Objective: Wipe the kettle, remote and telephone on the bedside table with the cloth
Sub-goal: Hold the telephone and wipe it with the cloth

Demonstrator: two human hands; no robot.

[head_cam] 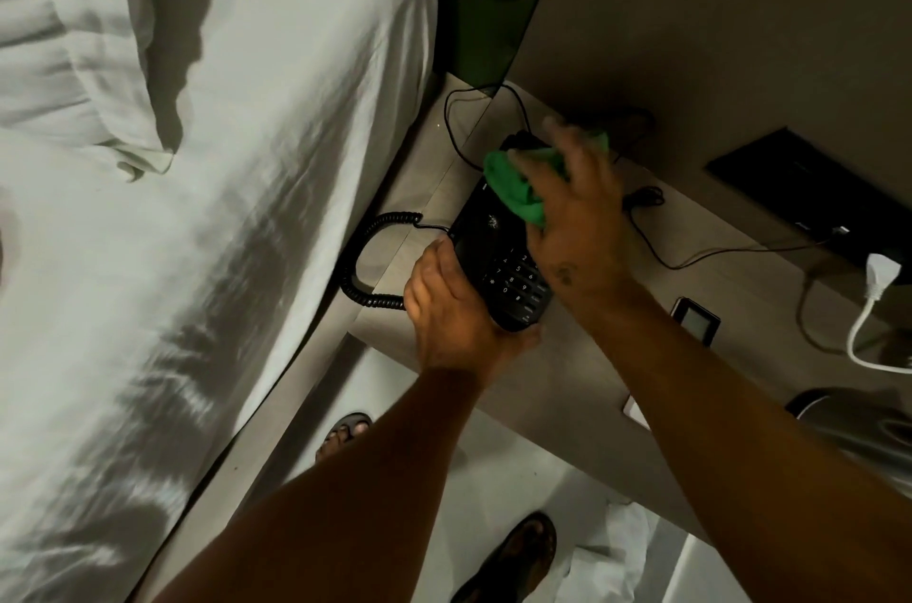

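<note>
A black telephone (486, 242) with a keypad sits on the bedside table (582, 356), its coiled cord (362, 257) looping off to the left. My left hand (454, 311) grips the phone's near left corner. My right hand (582, 212) holds a bunched green cloth (515, 180) pressed on the phone's far end, which is partly hidden under it. The kettle (858, 430) shows only as a dim grey shape at the right edge. No remote can be made out.
A bed with white sheets (222, 207) fills the left. A white plug and cable (873, 306), thin black wires (681, 252), a dark wall panel (809, 193) and a small dark square device (696, 314) lie to the right. My sandalled feet (513, 558) stand on the floor below.
</note>
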